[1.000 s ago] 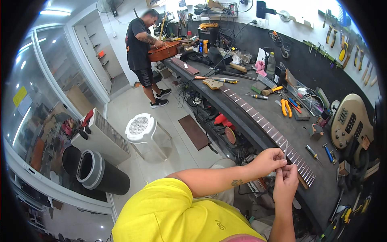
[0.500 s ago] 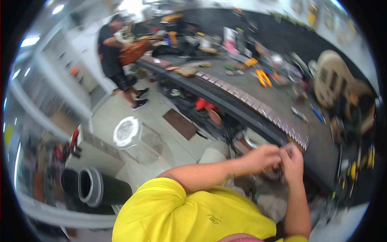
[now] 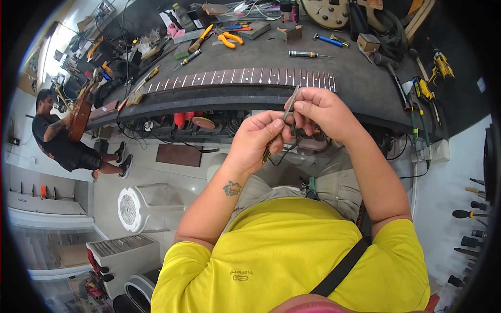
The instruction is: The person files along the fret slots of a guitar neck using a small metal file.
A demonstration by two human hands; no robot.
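Note:
In front of the bench edge, my left hand (image 3: 259,136) is closed around the lower part of a slim grey metal tool (image 3: 290,104) that looks like a small file. Part of a dark and yellow handle seems to show below the left palm. My right hand (image 3: 316,107) pinches the same tool near its upper end, thumb against the metal. Just beyond both hands, a guitar neck (image 3: 224,78) lies along the front of the bench, its dark fretboard with metal frets facing up. My fingers hide the middle of the tool.
On the dark workbench (image 3: 172,99) lie orange-handled pliers (image 3: 229,39), a slim screwdriver (image 3: 308,54) and a blue-handled hammer (image 3: 330,39). A mallet (image 3: 389,70) and green-handled cutters (image 3: 417,112) are at the right. A white stool (image 3: 136,208) stands left; beyond it, another person (image 3: 65,130) holds a reddish-brown guitar body.
My view has swung, so the bench now runs across the top. The hands, close together in both frames, now show the slim tool between them clearly.

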